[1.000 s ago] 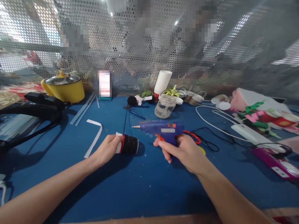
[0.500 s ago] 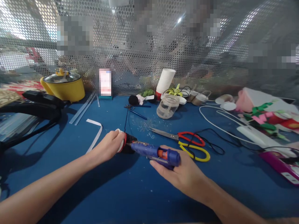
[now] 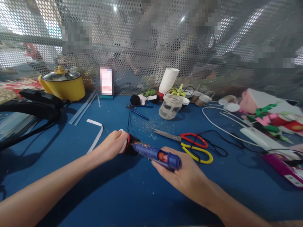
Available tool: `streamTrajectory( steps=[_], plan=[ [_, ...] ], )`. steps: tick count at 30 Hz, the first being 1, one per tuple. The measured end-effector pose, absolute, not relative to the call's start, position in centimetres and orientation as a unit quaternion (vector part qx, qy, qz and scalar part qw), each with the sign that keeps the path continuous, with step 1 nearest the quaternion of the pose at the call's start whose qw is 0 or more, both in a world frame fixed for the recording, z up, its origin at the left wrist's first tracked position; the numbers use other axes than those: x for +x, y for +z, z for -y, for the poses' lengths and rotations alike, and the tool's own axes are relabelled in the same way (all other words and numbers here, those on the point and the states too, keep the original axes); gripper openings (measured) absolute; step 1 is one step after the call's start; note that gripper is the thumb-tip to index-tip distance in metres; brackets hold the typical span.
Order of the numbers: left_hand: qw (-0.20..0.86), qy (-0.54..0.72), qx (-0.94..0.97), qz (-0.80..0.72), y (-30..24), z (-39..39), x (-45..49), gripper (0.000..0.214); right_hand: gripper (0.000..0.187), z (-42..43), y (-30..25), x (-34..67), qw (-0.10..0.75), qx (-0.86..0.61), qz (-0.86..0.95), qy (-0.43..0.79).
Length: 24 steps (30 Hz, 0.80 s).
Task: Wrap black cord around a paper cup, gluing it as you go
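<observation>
by the worktop's (image 3: 142, 195) front edge, left hand (image 3: 111, 148) grips a cup (image 3: 132, 139), right hand (image 3: 187, 176) a glue gun (image 3: 156, 154) whose nozzle (image 3: 135, 146) could burn fingers (image 3: 119, 137).

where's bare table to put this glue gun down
Bare blue tabletop runs along the near edge between both forearms, and either side of the bent white paper strip. Crowded: right of the blue glue gun, with red-and-yellow scissors, then pink and green paper flowers; also the back row around the clear plastic jar.
</observation>
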<state>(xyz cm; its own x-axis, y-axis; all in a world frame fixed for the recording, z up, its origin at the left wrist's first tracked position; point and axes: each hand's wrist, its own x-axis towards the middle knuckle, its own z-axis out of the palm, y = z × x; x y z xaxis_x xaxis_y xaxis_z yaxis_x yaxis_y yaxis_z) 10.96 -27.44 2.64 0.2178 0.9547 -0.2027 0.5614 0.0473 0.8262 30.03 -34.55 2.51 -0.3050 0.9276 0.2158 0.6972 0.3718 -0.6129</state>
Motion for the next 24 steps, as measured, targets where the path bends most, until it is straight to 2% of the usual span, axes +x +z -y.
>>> streamTrajectory(
  steps=[4,24],
  plan=[
    [0.431,0.227,0.648,-0.586,2.57,27.44,10.94,0.028,0.018,34.67,2.6,29.95,0.261,-0.518,0.788,0.209],
    [0.436,0.231,0.676,-0.548,2.59,28.24,10.63,0.029,0.012,34.1,1.86,30.34,0.295,-0.545,0.743,0.255]
  ],
)
